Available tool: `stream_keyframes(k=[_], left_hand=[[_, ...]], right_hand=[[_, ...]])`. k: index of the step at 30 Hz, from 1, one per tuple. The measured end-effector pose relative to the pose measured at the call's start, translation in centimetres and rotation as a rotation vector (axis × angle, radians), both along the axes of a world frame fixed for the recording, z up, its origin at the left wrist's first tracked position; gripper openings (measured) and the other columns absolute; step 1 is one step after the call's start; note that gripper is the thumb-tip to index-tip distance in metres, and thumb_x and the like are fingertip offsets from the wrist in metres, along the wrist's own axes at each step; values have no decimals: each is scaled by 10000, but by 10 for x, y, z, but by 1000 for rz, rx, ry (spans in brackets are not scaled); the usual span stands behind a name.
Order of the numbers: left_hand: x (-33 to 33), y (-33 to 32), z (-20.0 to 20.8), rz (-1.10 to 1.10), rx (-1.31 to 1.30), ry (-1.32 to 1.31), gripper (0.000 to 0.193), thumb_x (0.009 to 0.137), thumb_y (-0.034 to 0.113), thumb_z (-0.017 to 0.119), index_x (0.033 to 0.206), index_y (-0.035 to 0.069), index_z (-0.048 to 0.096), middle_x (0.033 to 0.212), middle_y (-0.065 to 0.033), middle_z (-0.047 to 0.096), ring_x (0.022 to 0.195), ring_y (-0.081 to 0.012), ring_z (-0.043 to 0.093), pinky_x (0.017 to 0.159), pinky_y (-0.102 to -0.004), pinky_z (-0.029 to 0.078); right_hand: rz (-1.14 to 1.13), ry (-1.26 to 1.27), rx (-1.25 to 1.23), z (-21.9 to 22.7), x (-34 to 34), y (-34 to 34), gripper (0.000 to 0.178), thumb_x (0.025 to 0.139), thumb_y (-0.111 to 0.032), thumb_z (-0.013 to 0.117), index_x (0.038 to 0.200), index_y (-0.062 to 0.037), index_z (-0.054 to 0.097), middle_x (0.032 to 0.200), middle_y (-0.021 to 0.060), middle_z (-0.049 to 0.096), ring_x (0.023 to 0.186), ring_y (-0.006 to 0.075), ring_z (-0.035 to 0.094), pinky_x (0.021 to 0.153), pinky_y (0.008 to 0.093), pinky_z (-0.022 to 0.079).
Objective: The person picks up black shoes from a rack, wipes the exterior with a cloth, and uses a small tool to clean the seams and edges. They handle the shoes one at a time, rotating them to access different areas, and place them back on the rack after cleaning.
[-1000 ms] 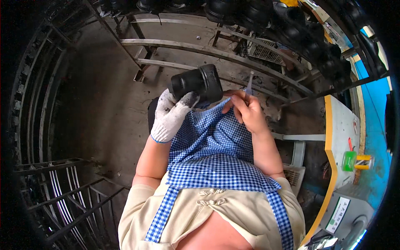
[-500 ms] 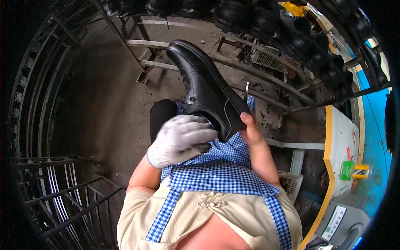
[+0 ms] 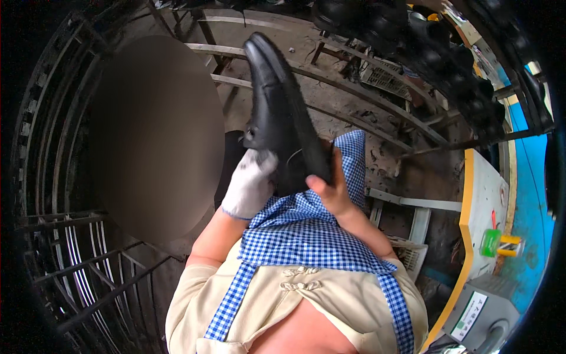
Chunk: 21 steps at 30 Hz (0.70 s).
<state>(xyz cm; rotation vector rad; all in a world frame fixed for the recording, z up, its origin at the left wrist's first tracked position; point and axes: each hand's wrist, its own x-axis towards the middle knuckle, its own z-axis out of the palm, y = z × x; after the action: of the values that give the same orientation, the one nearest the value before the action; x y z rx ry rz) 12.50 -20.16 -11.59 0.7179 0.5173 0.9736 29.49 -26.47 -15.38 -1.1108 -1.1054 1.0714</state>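
The glossy black leather shoe (image 3: 283, 112) is held up in front of my chest, above the blue-and-white checked apron (image 3: 312, 236), with its toe pointing up and away and its heel down between my two hands. My left hand (image 3: 250, 183), in a white fabric glove, is closed around the heel part from the left side. My bare right hand (image 3: 330, 189) is closed on the right side of the shoe, the thumb lying along the edge of the sole.

To do this step well, I think I should keep both hands firm near the heel, so that the long front part does not swing, and turn the shoe slowly.

For containers, a white plastic crate (image 3: 410, 256) stands low at my right; what is in it I cannot tell. The curved metal racks (image 3: 413, 118) beyond carry more dark shoes (image 3: 407, 35). A small green box (image 3: 489, 242) sits on the yellow-edged bench (image 3: 480, 189).
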Motion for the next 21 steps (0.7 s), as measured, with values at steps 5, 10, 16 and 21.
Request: stream_keyframes(k=[5,10,16,21], left_hand=[[7,22,3,59,-382,-137,347,939,148,595,1249,0,542,1099,-151,659,950,-264,679,830,-379,581],[7,19,7,78,-331,-172,330,940,96,577,1253,-4,549,1124,-156,655,979,-274,674,836,-389,581],[11,11,12,76,-199,-71,349,900,49,630,1244,22,583,1123,-100,661,992,-201,654,868,-324,546],[5,4,-11,106,-144,55,356,881,31,659,1231,47,597,1113,-59,656,1001,-153,631,902,-279,509]], right_hand=[[74,-321,-6,-3,13,3,841,782,-551,743,1330,-9,407,1117,168,620,992,268,639,840,364,518],[-74,-744,107,33,33,14,660,733,-544,784,1058,10,631,955,133,698,809,225,702,694,319,553],[-158,-744,510,70,16,45,318,715,-23,792,1013,-80,694,855,66,654,661,173,680,560,277,533],[-121,-1126,610,82,8,49,243,715,-75,765,940,-91,675,859,23,617,634,195,663,527,311,518]])
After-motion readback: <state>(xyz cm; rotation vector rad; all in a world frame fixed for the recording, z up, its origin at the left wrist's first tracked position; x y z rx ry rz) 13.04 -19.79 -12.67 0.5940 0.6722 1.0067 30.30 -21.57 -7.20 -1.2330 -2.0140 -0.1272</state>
